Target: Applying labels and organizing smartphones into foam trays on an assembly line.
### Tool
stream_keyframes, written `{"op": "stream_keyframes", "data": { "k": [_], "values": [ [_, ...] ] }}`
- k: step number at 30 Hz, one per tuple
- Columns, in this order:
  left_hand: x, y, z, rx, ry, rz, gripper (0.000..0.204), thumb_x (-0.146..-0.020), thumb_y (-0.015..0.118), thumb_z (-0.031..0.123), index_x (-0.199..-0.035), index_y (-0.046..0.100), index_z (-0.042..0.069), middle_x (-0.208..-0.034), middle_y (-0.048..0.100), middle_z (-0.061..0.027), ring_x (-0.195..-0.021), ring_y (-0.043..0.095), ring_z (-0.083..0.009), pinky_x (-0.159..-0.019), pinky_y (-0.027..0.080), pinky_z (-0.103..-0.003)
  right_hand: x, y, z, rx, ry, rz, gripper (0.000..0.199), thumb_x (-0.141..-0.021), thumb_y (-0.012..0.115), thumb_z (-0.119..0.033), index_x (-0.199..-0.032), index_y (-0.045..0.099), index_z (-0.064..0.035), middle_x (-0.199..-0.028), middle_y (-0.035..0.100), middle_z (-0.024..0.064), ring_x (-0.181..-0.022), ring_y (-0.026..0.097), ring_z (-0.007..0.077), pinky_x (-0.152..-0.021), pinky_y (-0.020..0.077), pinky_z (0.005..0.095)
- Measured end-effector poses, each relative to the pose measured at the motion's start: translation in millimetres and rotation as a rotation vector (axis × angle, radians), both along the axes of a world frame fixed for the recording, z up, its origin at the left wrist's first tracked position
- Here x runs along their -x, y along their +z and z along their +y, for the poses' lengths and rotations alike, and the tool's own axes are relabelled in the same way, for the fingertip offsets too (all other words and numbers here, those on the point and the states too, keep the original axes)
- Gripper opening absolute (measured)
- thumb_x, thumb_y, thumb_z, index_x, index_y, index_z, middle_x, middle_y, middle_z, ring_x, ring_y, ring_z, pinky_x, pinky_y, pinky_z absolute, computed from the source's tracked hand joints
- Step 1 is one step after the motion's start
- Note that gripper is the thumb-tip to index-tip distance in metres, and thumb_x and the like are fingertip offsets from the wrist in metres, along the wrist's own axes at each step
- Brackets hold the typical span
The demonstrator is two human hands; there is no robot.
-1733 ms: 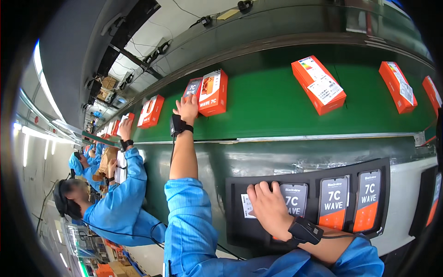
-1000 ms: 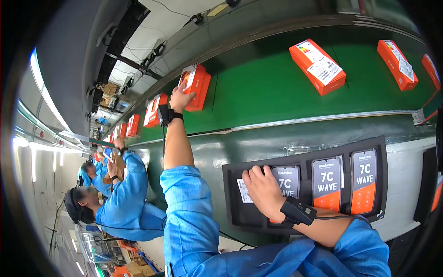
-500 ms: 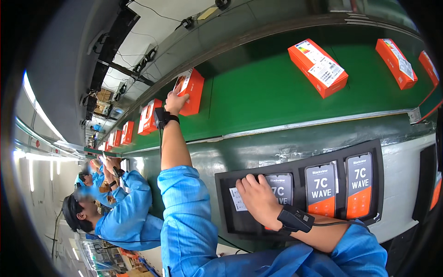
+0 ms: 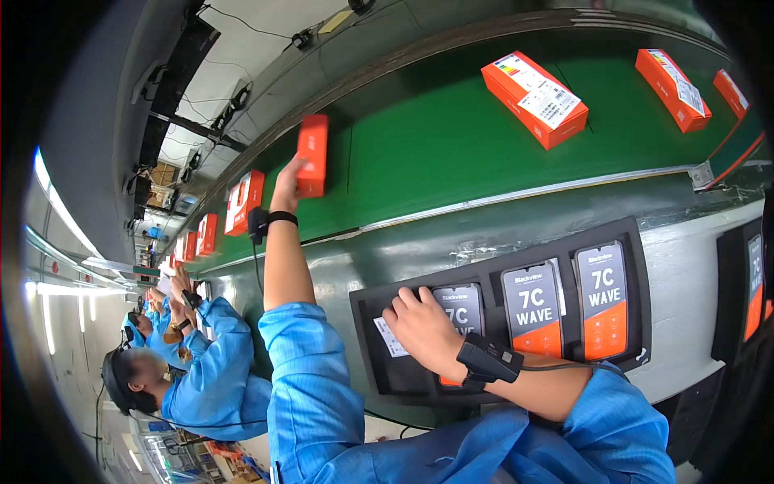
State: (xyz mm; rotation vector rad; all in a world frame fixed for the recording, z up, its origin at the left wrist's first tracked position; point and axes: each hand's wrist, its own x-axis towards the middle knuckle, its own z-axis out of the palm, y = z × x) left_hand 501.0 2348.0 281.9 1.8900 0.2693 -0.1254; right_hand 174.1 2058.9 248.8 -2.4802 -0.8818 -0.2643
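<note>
My left hand (image 4: pixel 286 179) is stretched out over the green conveyor belt (image 4: pixel 435 145) and grips an orange box (image 4: pixel 311 155), tipped up on its edge above the belt. My right hand (image 4: pixel 423 327) rests on a black foam tray (image 4: pixel 637 266) at the near bench, fingers curled on a phone (image 4: pixel 461 310) in the tray's left part. A small white label (image 4: pixel 392 337) lies just left of that hand. Two more phones (image 4: pixel 534 308) with orange and grey screens stand in the tray to the right. Both wrists wear black bands.
More orange boxes lie on the belt: one (image 4: pixel 534 97) at the upper middle, another (image 4: pixel 672 89) to the right, several (image 4: pixel 245 202) further left. A co-worker in a blue coat (image 4: pixel 201 379) works at my left. A second black tray (image 4: pixel 746 290) sits at the right edge.
My left hand has lifted the orange box from lying flat on the belt and turned it onto its edge. My right hand has stayed on the left phone in the tray.
</note>
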Motion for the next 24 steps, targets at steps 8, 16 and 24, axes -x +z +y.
{"op": "stream_keyframes", "data": {
  "k": [8,16,24],
  "values": [
    [29.3,-14.0,-17.0,-0.624,0.150,-0.644,0.050,-0.088,0.060,0.025,-0.132,0.052,0.002,-0.128,0.058,-0.0200,-0.118,0.055,-0.0327,-0.101,0.041,-0.039,-19.4,8.6,-6.6,-0.457,-0.035,0.129,0.010,-0.083,0.063,-0.017,-0.081,0.060,-0.0072,-0.079,0.059,0.0092,-0.083,0.059,0.0291,-0.076,0.0466,0.0418],
    [37.0,-38.7,-109.4,-1.180,-0.040,-0.339,0.081,-0.085,0.050,0.060,-0.141,0.041,0.003,-0.145,0.039,-0.0220,-0.132,0.040,-0.0398,-0.108,0.036,-0.044,-31.9,16.3,-23.2,-0.470,-0.144,0.114,0.010,-0.082,0.063,-0.017,-0.082,0.062,-0.0064,-0.080,0.061,0.0089,-0.082,0.062,0.0283,-0.074,0.0494,0.0400],
    [96.9,-2.2,-128.9,-0.567,-0.181,-0.522,0.051,-0.094,0.051,0.036,-0.129,0.055,-0.001,-0.125,0.059,-0.0176,-0.115,0.057,-0.0283,-0.097,0.044,-0.038,-86.1,9.7,-48.7,-1.066,-0.380,0.513,0.016,-0.084,0.064,-0.016,-0.093,0.059,-0.0025,-0.079,0.070,0.0128,-0.071,0.068,0.0274,-0.065,0.0506,0.0386]
  ]
}}
